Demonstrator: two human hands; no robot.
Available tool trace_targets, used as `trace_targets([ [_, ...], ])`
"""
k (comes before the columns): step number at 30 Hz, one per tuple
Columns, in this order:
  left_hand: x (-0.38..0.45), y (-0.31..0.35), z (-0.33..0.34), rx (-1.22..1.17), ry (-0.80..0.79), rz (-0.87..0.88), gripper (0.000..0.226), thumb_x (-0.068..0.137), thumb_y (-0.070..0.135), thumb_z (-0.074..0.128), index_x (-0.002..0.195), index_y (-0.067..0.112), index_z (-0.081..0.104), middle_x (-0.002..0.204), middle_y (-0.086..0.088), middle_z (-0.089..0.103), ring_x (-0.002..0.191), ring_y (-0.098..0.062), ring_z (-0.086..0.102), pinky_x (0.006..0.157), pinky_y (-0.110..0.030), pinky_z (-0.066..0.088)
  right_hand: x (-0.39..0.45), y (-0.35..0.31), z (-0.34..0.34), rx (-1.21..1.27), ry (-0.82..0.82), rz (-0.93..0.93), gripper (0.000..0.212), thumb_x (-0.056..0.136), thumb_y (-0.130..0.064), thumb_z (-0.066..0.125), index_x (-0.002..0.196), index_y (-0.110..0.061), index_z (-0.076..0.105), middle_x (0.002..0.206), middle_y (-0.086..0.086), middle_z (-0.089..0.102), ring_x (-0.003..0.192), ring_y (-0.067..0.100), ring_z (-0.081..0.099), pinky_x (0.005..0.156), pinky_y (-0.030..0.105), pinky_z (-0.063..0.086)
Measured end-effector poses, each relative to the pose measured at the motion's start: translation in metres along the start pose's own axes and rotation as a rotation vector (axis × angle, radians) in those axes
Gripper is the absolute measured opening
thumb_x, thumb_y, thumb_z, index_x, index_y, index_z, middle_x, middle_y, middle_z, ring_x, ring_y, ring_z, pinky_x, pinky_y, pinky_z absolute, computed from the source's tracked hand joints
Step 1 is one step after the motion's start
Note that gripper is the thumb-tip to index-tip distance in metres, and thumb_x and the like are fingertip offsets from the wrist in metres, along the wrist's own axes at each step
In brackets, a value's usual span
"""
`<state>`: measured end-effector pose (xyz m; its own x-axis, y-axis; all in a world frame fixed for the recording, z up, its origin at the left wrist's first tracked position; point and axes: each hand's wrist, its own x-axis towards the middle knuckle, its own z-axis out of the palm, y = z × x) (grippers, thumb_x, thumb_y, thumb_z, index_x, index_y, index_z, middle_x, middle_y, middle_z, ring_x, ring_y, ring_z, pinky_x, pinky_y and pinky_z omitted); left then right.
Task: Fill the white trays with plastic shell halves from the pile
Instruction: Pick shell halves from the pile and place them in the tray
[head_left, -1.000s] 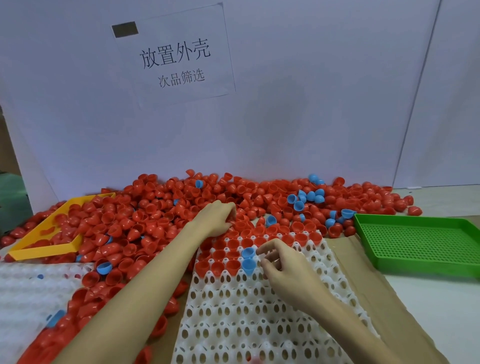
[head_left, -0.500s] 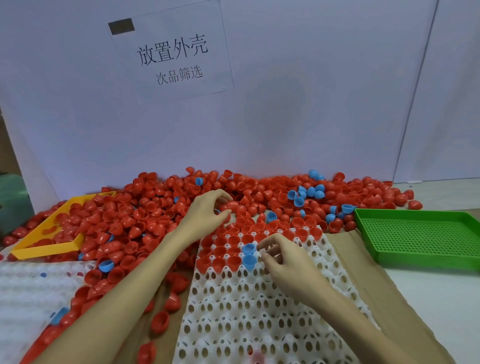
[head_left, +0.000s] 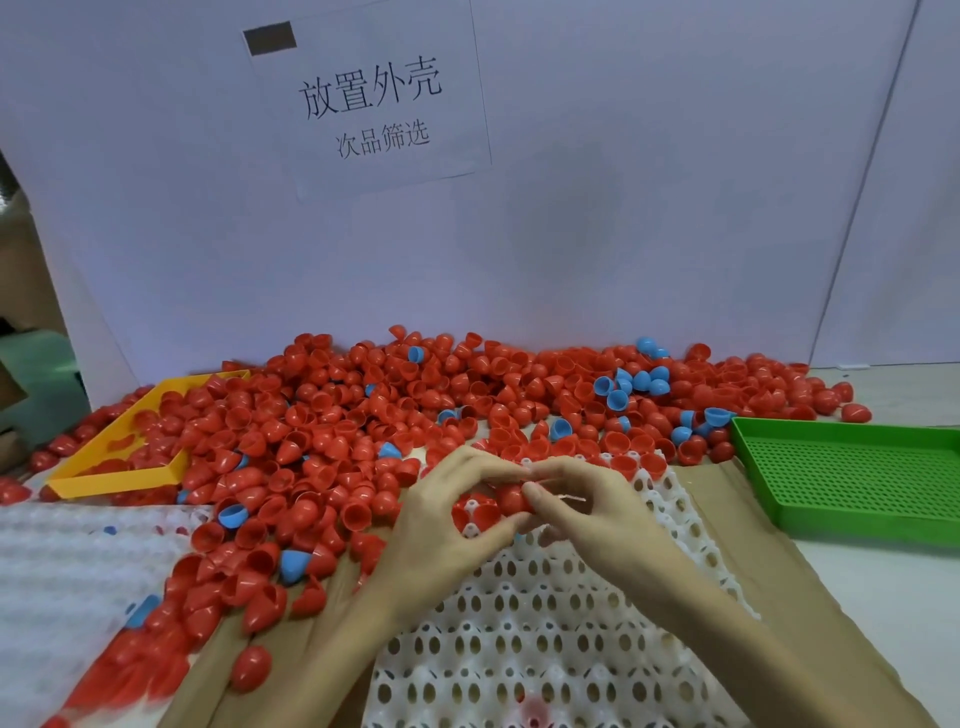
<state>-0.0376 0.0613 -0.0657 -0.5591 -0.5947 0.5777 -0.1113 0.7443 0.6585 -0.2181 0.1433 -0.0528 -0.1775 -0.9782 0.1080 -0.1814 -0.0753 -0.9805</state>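
Both hands are meeting over the far rows of the white perforated plastic tray (head_left: 545, 639), at 12 o'clock from the person: the right hand (head_left: 587, 512) is pinching a small red plastic shell half (head_left: 511, 500) in its curled fingers, and the left hand (head_left: 441, 519), thumb and fingers curved, is touching the same piece. The shell half is looking light, stiff and rather smooth, so a gentle hold at its rim is probably best. The big pile of red and blue shell halves (head_left: 363, 415) is lying at 10 to 1 o'clock on the worktop.

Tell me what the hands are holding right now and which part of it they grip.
The right hand pinches a red shell half by its rounded side, above the white tray. The left hand meets it fingertip to fingertip; its own hold cannot be told.
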Motion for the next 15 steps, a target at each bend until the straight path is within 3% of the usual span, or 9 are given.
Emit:
trace_targets([
  [3,-0.001,0.0,-0.006,-0.198,0.075,-0.157,0.029,0.096,0.026,0.077,0.123,0.034,0.07,0.119,0.008,0.073,0.115,-0.015,0.07,0.097,-0.024,0.056,0.001,-0.005,-0.004,0.444,-0.106,0.221,0.026,0.108,-0.019,0.056,0.124,-0.008,0.073,0.116,0.017,0.077,0.099,0.025,0.076,0.078,0.026,0.059],
  [6,0.0,-0.002,-0.013,-0.306,0.155,-0.209,0.022,0.104,0.019,0.065,0.122,0.028,0.071,0.113,0.001,0.076,0.106,-0.02,0.075,0.093,-0.023,0.057,0.003,-0.007,-0.009,0.594,-0.17,0.303,0.029,0.109,-0.019,0.053,0.128,-0.006,0.071,0.123,0.019,0.075,0.102,0.025,0.075,0.082,0.028,0.061],
  [10,-0.003,0.002,-0.01,-0.226,0.117,-0.216,0.023,0.098,0.023,0.073,0.117,0.035,0.074,0.11,0.006,0.076,0.101,-0.018,0.075,0.089,-0.024,0.059,0.003,-0.004,-0.006,0.53,-0.187,0.278,0.029,0.106,-0.022,0.059,0.128,-0.006,0.07,0.12,0.018,0.076,0.101,0.027,0.075,0.081,0.027,0.061],
  [12,-0.006,0.006,-0.005,-0.179,0.055,-0.208,0.034,0.09,0.028,0.082,0.121,0.038,0.071,0.11,0.011,0.074,0.102,-0.015,0.074,0.087,-0.022,0.058,0.001,-0.002,-0.002,0.438,-0.155,0.245,0.031,0.1,-0.027,0.067,0.124,-0.008,0.072,0.113,0.017,0.078,0.098,0.028,0.076,0.08,0.026,0.061],
  [15,-0.008,0.008,0.0,-0.068,0.028,-0.104,0.035,0.085,0.031,0.087,0.118,0.032,0.073,0.107,0.013,0.075,0.1,-0.013,0.075,0.085,-0.022,0.059,-0.001,-0.002,0.001,0.274,-0.104,0.174,0.037,0.093,-0.036,0.075,0.119,-0.011,0.073,0.104,0.012,0.08,0.094,0.025,0.078,0.078,0.025,0.06],
])
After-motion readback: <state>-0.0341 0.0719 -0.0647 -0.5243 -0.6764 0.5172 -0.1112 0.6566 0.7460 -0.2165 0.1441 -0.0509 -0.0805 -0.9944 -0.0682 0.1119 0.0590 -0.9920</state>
